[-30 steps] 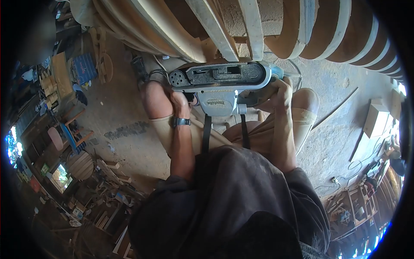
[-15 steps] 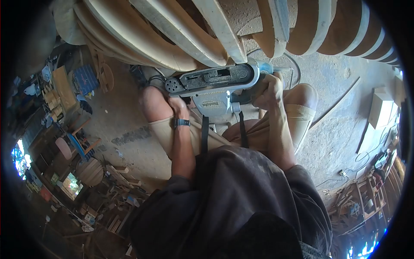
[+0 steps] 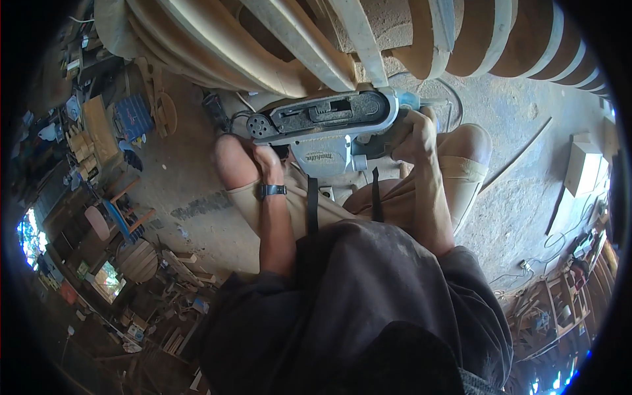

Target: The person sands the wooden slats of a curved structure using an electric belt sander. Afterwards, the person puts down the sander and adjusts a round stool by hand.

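A teal and grey belt sander (image 3: 326, 155) with black side parts is held level in front of my knees. Its upper edge is close against the curved wooden slats (image 3: 309, 56); I cannot tell whether they touch. My left hand (image 3: 268, 161), with a watch (image 3: 271, 190) on the wrist, grips the left end of the sander, most of its fingers hidden behind the body. At the other end, my right hand (image 3: 420, 137) is wrapped round the rear handle.
Several more curved slats (image 3: 484, 39) span the top right. A thin stick (image 3: 517, 155) lies on the concrete floor (image 3: 197, 187). A white box (image 3: 583, 168) stands at right, with cables below it. Wood pieces, a round slatted wooden top (image 3: 137, 260) and tools clutter the left side.
The sander and my left hand have shifted slightly left relative to the slats, which appear a little farther right and higher. Both hands keep their hold.
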A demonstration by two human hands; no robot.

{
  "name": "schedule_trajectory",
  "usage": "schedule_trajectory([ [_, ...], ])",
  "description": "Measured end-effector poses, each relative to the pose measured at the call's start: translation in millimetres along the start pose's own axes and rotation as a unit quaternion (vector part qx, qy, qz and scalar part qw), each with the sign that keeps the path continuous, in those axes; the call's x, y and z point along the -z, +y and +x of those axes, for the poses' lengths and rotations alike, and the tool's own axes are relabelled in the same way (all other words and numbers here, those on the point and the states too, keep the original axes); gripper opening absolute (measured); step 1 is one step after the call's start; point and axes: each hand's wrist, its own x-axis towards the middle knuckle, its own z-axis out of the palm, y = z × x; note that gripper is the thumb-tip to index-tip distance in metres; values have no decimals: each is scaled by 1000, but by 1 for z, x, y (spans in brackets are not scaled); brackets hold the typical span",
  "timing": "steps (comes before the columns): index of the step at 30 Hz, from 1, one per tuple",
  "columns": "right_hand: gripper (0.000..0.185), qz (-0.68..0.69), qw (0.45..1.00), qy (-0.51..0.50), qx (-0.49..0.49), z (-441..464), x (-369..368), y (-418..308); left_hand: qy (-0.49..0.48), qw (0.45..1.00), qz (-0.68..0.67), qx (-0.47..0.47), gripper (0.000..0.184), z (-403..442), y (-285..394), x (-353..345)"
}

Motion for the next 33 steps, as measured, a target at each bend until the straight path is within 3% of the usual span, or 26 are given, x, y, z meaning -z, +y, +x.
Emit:
schedule_trajectory([
  [2, 19, 10, 999, -6, 52, -4, 0, -29, -20, 999, -28, 35, 48, -7, 7, 0],
  [3, 13, -2, 998, -8, 60, -3, 0, -48, -47, 994, -100, -2, 45, -17, 15, -5],
  [4, 18, -13, 998, -10, 67, -2, -1, -67, -74, 982, -171, -39, 42, -28, 27, -11],
  [5, 19, 63, 997, 4, -51, -2, 0, -72, -132, 983, -124, 12, 57, -42, 47, -7],
  [6, 21, 139, 976, 18, -169, -4, 1, -74, -133, 983, -124, 11, 57, -53, 55, -5],
  [9, 29, 199, 960, 98, -168, -7, -6, -80, -185, 973, -127, 44, 76, -79, 82, -11],
  [13, 31, 191, 965, 33, -180, -14, 4, -74, -244, 966, -79, -4, 73, -79, 85, 6],
  [15, 32, 292, 915, 72, -269, -12, 1, -84, -273, 960, -55, -4, 71, -73, 95, 9],
  [16, 32, 289, 916, 71, -268, -20, 0, -92, -291, 956, -14, 15, 69, -75, 97, 18],
  [18, 37, 371, 842, 44, -388, -22, -1, -116, -309, 950, -55, 13, 63, -68, 105, 22],
  [19, 36, 361, 885, -5, -294, -19, 2, -106, -319, 947, -46, -9, 61, -66, 107, 24],
  [23, 29, 352, 907, -29, -229, -23, -8, -85, -275, 961, -35, -12, 55, -50, 86, 39],
  [30, 27, 338, 909, -43, -240, -10, -21, -70, -217, 970, -95, -61, 50, -48, 84, 28],
  [33, 22, 352, 890, 28, -287, -2, -24, -61, -184, 973, -92, -104, 50, -46, 71, 25],
])
